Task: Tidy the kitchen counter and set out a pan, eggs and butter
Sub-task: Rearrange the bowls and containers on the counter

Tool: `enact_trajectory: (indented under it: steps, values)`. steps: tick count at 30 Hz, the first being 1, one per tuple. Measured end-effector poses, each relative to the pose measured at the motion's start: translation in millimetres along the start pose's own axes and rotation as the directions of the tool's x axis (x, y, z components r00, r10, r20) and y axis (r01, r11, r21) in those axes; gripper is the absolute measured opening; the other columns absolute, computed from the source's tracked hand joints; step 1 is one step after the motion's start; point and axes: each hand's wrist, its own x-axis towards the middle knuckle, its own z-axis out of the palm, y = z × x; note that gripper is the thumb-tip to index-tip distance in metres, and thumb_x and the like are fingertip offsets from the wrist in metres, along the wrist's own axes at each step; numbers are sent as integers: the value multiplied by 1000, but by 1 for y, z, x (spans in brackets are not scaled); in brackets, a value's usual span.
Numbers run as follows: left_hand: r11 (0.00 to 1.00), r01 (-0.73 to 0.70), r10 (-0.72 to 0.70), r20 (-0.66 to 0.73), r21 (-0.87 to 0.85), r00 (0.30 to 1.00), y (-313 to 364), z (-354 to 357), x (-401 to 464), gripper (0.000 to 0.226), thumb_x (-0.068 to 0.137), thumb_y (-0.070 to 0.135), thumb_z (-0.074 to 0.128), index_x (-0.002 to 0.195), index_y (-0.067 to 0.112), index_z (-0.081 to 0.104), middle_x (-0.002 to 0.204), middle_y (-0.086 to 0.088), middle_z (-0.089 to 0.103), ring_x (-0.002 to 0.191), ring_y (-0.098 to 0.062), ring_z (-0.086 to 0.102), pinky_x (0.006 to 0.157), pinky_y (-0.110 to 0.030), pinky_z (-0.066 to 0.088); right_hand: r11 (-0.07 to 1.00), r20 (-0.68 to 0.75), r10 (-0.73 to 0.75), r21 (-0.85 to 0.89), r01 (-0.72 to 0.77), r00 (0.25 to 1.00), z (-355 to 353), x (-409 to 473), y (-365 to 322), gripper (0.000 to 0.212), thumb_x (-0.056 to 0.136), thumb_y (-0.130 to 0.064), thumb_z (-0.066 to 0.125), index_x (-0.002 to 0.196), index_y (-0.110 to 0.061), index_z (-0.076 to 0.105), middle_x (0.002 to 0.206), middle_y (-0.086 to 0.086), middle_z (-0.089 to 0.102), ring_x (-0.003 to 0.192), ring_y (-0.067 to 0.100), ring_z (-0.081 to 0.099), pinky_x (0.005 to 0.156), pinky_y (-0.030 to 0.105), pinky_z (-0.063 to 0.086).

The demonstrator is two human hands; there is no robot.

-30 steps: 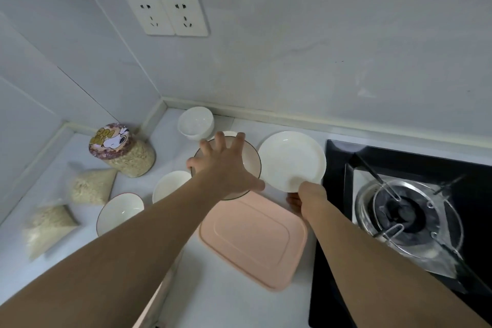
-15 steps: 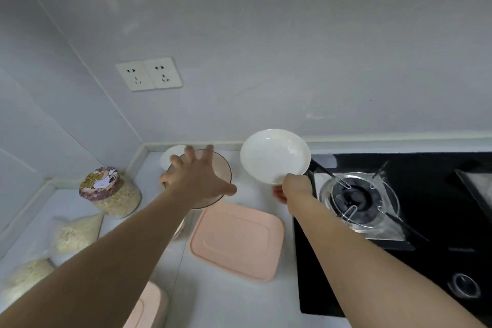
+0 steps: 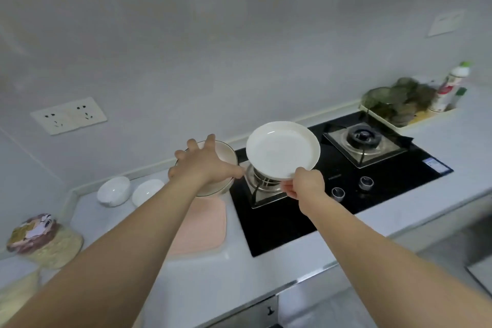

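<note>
White plate [image 3: 282, 150] is hanging from right hand [image 3: 306, 186] fingers pinching only its rim, left hand [image 3: 203, 165] is gripping the dark-rimmed bowl [image 3: 226, 157]; plate may be slipping onto the stove [image 3: 332, 181].

Both bare forearms extend forward. Left hand [image 3: 202, 165] is palm down, fingers spread and curled over the rim of a bowl [image 3: 223, 157], gripping it. Right hand [image 3: 306, 184] is raised, pinching the near edge of a white plate [image 3: 282, 149], tilted.

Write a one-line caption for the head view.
Right hand lifts a plate over the stove; left hand grips a bowl.
</note>
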Motion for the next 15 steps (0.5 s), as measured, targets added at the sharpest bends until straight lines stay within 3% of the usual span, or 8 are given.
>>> enact_trajectory:
  steps: [2, 6, 9, 15]
  values:
    - [998, -43, 43, 12, -46, 999, 27, 6, -10, 124, 37, 71, 62, 146, 46, 9, 145, 1, 18, 133, -35, 18, 97, -52, 41, 1000, -71, -16, 21, 18, 997, -38, -3, -8, 40, 87, -7, 36, 125, -2, 48, 104, 22, 66, 65, 25, 63, 46, 24, 51]
    - [989, -145, 145, -2, -18, 989, 86, 20, -33, 124, 39, 70, 63, 147, 46, 6, 142, 2, 19, 132, -34, 19, 98, -51, 40, 992, -171, -14, 120, 34, 985, -108, -9, -23, 37, 85, -3, 34, 119, -3, 50, 81, 17, 64, 60, 22, 56, 59, 30, 51]
    - [980, -198, 198, 17, 4, 980, 132, 35, -50, 124, 38, 72, 62, 147, 47, 6, 143, 2, 18, 133, -34, 17, 98, -52, 41, 977, -227, 39, 213, 11, 973, -160, -8, -29, 38, 85, 1, 32, 119, -7, 48, 74, 15, 60, 57, 20, 52, 52, 27, 48]
    - [965, -261, 258, 71, 37, 963, 239, 76, -79, 126, 37, 71, 64, 147, 46, 8, 147, 2, 16, 135, -35, 15, 98, -53, 40, 981, -282, 19, 192, 37, 959, -277, 18, -46, 44, 84, -1, 32, 124, -5, 50, 84, 19, 64, 58, 23, 55, 47, 25, 48]
